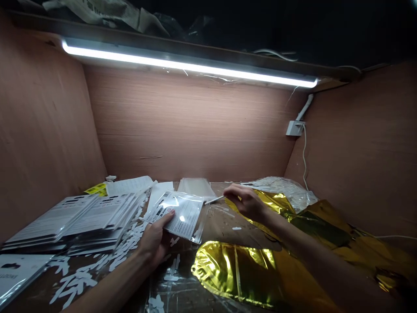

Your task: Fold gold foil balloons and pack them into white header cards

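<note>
My left hand [157,240] holds a clear plastic packet with a printed card [182,217] near the middle of the table, thumb on top. At the right, my right hand [244,201] pinches a thin white strip [215,200], whose far end is close to the packet's right edge; whether they touch is unclear. Gold foil [234,274] lies flat below my right forearm, and more gold foil [276,204] lies beside and behind my right hand.
Stacks of packaged cards [97,213] sit at the left, beside scattered white cutouts [76,282]. Clear sleeves [196,188] lie at the back. Walls enclose the table beneath a lit tube [189,66]; a cable [304,156] hangs at the right.
</note>
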`<state>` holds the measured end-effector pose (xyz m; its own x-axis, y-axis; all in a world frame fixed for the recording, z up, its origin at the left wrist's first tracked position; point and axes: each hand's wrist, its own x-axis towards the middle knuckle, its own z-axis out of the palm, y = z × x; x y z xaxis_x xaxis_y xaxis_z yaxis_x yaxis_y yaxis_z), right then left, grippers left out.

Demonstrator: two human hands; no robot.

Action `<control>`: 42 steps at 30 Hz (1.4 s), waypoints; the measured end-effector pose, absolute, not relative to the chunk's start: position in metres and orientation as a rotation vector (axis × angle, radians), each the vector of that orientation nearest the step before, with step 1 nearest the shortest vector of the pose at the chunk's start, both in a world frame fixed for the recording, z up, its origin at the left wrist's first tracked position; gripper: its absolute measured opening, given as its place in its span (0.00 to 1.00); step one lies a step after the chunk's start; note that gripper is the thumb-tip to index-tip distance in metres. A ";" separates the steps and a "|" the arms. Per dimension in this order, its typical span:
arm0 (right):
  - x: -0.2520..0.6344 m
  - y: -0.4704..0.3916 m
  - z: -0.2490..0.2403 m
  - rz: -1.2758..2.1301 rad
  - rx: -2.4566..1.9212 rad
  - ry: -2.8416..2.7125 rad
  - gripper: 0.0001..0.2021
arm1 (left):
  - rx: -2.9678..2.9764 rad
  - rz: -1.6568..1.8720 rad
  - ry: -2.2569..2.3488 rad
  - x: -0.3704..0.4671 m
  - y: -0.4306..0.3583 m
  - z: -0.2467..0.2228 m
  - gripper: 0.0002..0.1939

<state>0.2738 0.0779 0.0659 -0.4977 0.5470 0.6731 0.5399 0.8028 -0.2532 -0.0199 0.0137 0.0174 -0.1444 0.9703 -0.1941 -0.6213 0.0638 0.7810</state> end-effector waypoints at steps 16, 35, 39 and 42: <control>0.231 0.021 0.036 0.469 -0.935 -2.096 0.14 | 0.624 1.371 0.929 -0.009 0.000 0.016 0.12; 0.259 0.023 0.057 0.099 -1.146 -2.128 0.16 | 0.522 1.389 0.843 -0.008 0.001 0.024 0.12; 0.271 0.029 0.051 -0.168 -1.012 -2.225 0.14 | 0.530 1.379 0.832 -0.005 0.002 0.027 0.13; 0.273 0.030 0.049 -0.253 -0.901 -2.269 0.13 | 0.546 1.361 0.857 -0.005 0.002 0.025 0.15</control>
